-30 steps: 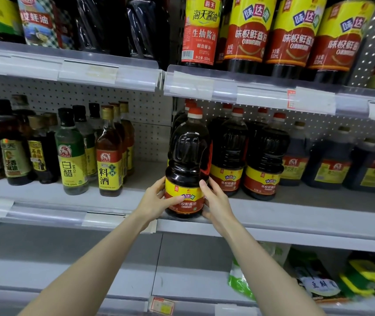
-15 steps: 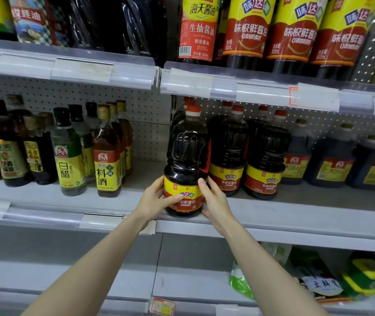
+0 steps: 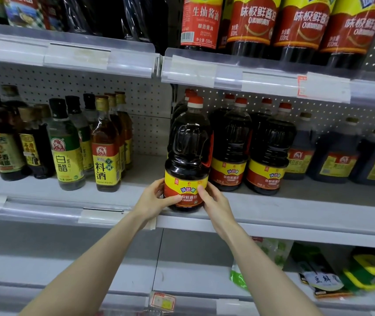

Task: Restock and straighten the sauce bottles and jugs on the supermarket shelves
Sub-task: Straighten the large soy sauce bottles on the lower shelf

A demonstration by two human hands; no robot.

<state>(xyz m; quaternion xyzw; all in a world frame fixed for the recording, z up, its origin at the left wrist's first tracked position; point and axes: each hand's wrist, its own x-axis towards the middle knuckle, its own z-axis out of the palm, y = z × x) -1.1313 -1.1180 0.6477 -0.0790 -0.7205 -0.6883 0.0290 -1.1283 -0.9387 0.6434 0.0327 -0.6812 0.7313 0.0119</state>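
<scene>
A large dark soy sauce jug point(image 3: 190, 153) with a red cap and a yellow-red label stands upright near the front edge of the middle shelf point(image 3: 296, 215). My left hand point(image 3: 153, 200) grips its lower left side, thumb across the label. My right hand point(image 3: 216, 205) holds the lower right side, thumb on the label. Two matching jugs point(image 3: 231, 147) point(image 3: 271, 153) stand in a row just right of it, with more behind.
Slim vinegar and cooking-wine bottles point(image 3: 105, 144) fill the shelf's left half, with a gap between them and the jug. Darker jugs point(image 3: 334, 153) stand further right. The upper shelf point(image 3: 227, 74) holds tall sauce bottles. Packets point(image 3: 318, 277) lie on the lower shelf.
The jug's label has turned to face more squarely forward between my hands. Both hands keep their hold low on the jug.
</scene>
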